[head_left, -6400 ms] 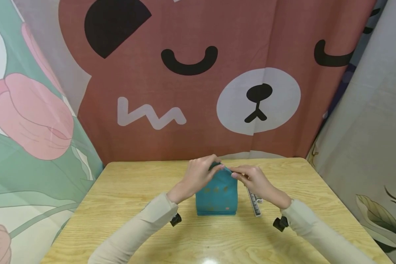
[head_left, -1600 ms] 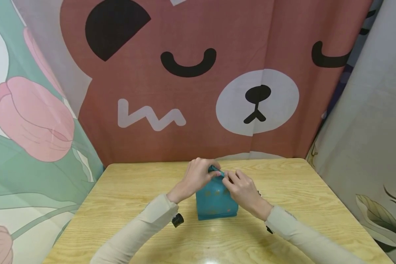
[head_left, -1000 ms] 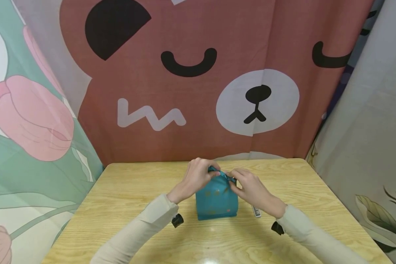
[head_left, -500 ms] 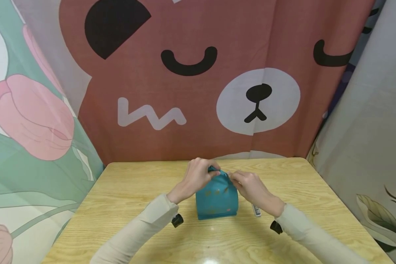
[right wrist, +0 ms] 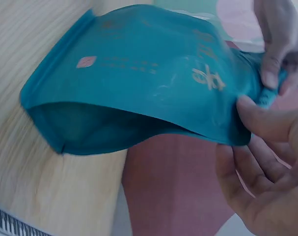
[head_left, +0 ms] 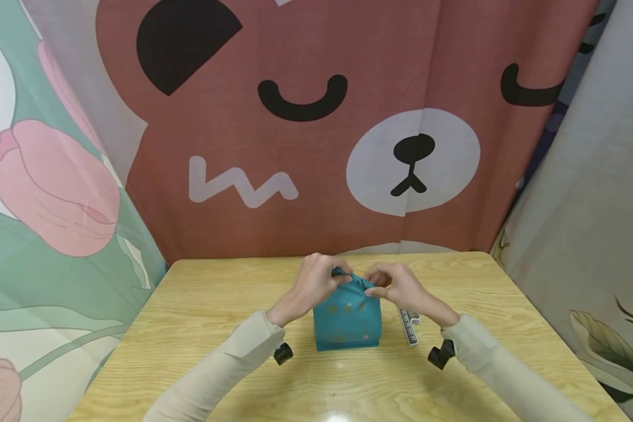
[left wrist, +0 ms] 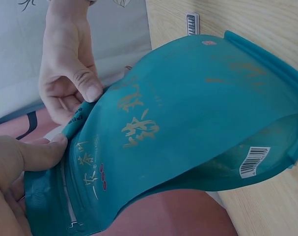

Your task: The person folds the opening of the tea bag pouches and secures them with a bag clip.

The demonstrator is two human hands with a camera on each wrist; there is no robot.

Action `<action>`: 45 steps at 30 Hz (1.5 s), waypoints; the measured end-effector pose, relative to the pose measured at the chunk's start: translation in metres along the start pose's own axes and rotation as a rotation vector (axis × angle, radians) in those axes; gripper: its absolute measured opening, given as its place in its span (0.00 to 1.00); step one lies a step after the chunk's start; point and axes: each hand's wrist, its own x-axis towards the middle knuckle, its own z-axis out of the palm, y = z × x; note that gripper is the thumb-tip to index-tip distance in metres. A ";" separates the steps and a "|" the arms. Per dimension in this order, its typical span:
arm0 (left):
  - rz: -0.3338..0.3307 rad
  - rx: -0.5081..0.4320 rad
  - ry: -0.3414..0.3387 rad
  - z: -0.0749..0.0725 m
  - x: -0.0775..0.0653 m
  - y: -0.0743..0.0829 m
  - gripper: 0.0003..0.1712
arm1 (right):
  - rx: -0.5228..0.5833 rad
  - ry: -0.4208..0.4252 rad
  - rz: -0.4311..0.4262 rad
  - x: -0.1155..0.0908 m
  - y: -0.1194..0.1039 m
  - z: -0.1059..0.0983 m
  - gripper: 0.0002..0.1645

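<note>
Pouch [head_left: 348, 325] teal, gold-lettered — table [head_left: 211, 293] yellow woodgrain — strip [head_left: 408, 329] black and white, seemingly key-striped.

Fingers [head_left: 340, 262] hide part of the teal bag's [head_left: 347, 323] top.

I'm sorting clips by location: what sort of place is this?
Probably a curtained-off indoor corner, though the room beyond is hidden: a wooden table stands before a bear-print cloth, with a flower-print cloth hanging on the left.
</note>
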 end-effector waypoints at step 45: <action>0.065 -0.013 0.037 0.003 -0.005 -0.001 0.06 | 0.122 -0.232 -0.072 0.004 0.011 -0.008 0.12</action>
